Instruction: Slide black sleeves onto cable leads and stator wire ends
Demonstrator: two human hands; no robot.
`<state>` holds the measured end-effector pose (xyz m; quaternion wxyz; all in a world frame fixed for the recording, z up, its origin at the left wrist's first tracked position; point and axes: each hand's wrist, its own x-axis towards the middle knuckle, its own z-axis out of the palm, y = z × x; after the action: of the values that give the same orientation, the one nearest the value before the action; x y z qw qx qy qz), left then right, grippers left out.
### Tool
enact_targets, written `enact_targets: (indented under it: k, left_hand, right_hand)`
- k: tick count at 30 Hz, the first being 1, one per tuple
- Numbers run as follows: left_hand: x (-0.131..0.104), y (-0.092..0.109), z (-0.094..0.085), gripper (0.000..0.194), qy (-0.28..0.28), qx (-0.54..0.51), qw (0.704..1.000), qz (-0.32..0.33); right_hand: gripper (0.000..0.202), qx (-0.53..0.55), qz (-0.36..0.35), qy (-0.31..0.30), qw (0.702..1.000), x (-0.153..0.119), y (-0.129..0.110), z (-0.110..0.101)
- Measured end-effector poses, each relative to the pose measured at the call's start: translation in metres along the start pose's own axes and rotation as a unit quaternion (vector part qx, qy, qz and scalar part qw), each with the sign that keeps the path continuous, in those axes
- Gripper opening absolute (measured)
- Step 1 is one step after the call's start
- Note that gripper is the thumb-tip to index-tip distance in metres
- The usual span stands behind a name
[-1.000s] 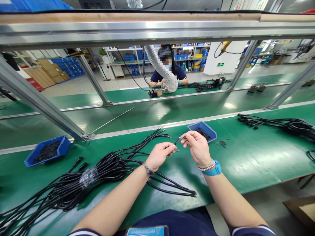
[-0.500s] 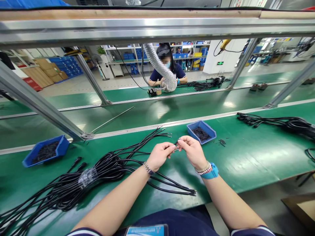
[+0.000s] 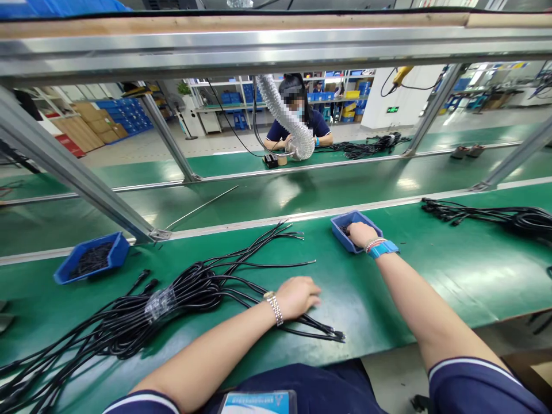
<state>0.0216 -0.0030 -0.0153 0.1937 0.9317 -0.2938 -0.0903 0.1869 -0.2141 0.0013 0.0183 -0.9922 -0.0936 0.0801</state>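
Observation:
My right hand (image 3: 361,233) reaches into a small blue bin (image 3: 370,217) of short black pieces (image 3: 344,229), its fingertips hidden among them. Palm down, my left hand (image 3: 298,295) hovers over or rests on black cables (image 3: 254,289), fingers loosely stretched and apart. It grips nothing that I can see, though its underside is hidden. Those cables belong to a bundle (image 3: 190,293) wrapped with clear film (image 3: 160,306). Their stripped ends (image 3: 338,335) point right, near the table's front edge. One single cable end (image 3: 308,263) lies on the green table just beyond my left hand.
Another blue bin (image 3: 121,246) with black pieces stands at the left. A second cable bundle (image 3: 509,217) lies at the right. Metal posts (image 3: 99,172) and a rail rise along the back. Across the bench a co-worker (image 3: 321,123) sits behind a silver duct hose (image 3: 282,109).
My hands, together at a cable end before, have separated. The right moved into the blue bin; the left came down toward the lower cables. The cable end now lies on the table.

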Motion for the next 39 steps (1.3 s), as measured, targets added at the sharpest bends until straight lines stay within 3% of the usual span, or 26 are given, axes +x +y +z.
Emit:
enact_targets:
  k: [3, 7, 11, 16, 19, 22, 24, 28, 30, 33, 35, 39]
  left_hand:
    - [0.016, -0.019, -0.006, 0.017, 0.07, 0.039, 0.993, -0.084]
    - [0.031, -0.036, -0.003, 0.012, 0.093, 0.032, 0.988, -0.119]
    - [0.031, -0.037, -0.004, 0.011, 0.118, -0.021, 0.984, -0.129]
    - [0.024, -0.026, -0.033, 0.023, 0.158, -0.12, 0.973, -0.115]
    - [0.019, -0.017, -0.052, 0.027, 0.182, -0.25, 0.944, -0.113]
    - [0.016, -0.005, -0.063, 0.024, 0.207, -0.397, 0.885, -0.128]
    - [0.014, 0.001, -0.068, 0.022, 0.216, -0.437, 0.863, -0.129]
    - [0.012, 0.007, -0.071, 0.02, 0.228, -0.473, 0.842, -0.125]
    - [0.012, 0.007, -0.071, 0.02, 0.234, -0.48, 0.837, -0.121]
    - [0.011, 0.006, -0.07, 0.019, 0.241, -0.489, 0.831, -0.11]
    - [0.01, 0.005, -0.07, 0.019, 0.239, -0.497, 0.828, -0.105]
    - [0.008, 0.005, -0.071, 0.019, 0.234, -0.502, 0.825, -0.109]
  right_hand:
    - [0.026, -0.018, 0.007, -0.017, 1.0, 0.003, -0.005, 0.008]
    - [0.026, -0.01, -0.005, -0.017, 1.0, 0.005, -0.004, 0.009]
    - [0.02, 0.028, -0.015, 0.012, 0.999, 0.005, 0.004, 0.008]
    - [0.017, 0.123, -0.024, 0.077, 0.989, 0.0, 0.018, -0.001]
    - [0.018, 0.206, -0.024, 0.117, 0.971, -0.008, 0.022, -0.01]
    - [0.024, 0.285, -0.026, 0.145, 0.947, -0.023, 0.012, -0.018]
    - [0.023, 0.403, -0.049, 0.163, 0.899, -0.038, -0.005, -0.021]
    - [0.016, 0.697, -0.123, 0.132, 0.694, -0.073, -0.052, -0.023]
    - [0.013, 0.748, -0.141, 0.101, 0.64, -0.088, -0.074, -0.022]
    - [0.008, 0.799, -0.145, 0.079, 0.579, -0.1, -0.094, -0.021]
    - [0.006, 0.817, -0.137, 0.076, 0.555, -0.102, -0.1, -0.02]
    - [0.007, 0.817, -0.125, 0.069, 0.559, -0.101, -0.099, -0.021]
